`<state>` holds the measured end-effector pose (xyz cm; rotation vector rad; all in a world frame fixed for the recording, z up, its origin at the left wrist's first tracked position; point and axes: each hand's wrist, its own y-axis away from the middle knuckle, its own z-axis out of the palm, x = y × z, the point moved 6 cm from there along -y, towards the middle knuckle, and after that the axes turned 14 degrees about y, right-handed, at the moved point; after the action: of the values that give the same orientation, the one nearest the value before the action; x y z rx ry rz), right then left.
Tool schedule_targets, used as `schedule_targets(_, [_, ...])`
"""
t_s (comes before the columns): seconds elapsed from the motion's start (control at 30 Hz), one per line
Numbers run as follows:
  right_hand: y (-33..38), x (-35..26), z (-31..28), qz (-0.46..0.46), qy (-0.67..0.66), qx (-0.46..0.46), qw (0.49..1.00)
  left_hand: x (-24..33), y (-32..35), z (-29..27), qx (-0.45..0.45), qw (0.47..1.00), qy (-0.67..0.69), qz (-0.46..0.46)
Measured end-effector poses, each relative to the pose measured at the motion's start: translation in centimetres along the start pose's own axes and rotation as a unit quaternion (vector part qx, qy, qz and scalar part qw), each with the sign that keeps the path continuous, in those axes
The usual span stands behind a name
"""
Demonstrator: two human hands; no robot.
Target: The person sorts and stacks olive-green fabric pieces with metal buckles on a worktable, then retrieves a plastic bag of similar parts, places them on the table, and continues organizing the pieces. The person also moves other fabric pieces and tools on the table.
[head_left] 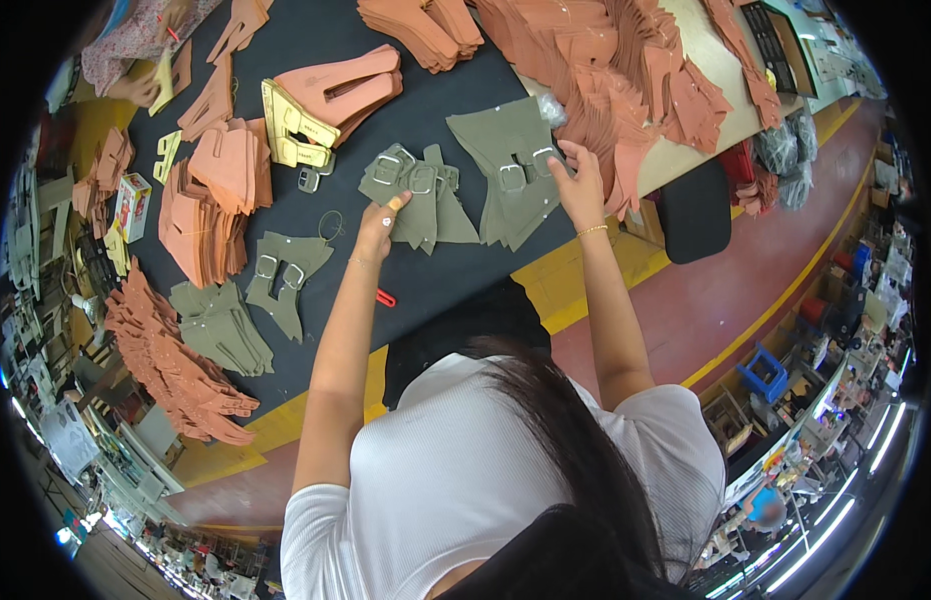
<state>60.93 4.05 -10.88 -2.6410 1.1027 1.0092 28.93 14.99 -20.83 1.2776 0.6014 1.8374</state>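
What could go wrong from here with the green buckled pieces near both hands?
Buckles on the green pieces at the left hand might catch, since they sit close together. The left forearm could knock the small red item beside it. The right hand may shift the other green pieces, which overlap unevenly.

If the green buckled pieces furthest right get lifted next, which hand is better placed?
Probably the right hand: its fingers are at the edge of the right-side green pieces, while the left hand holds another green bunch.

A box (133,208) stands by the desk's (425,112) left edge, reddish-brown pieces (175,360) at its near-left corner, a red object (385,298) toward the near edge.
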Motion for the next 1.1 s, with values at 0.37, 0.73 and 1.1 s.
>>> schedule_targets(0.37, [13.4,6.9,-2.3,0.003,0.042,-0.005,0.999,0.3,-1.5,-3.2,0.216,0.867,-0.434,0.117])
schedule_targets(0.73, [38.3,16.5,-2.8,0.181,0.06,-0.061,0.98,-4.1,10.8,-1.2,0.037,0.829,-0.332,0.448])
schedule_targets(1.1, [43.6,23.4,-8.6,0.167,-0.046,-0.019,0.985,-24.8,17.9,17.6,-0.265,0.829,-0.471,0.146])
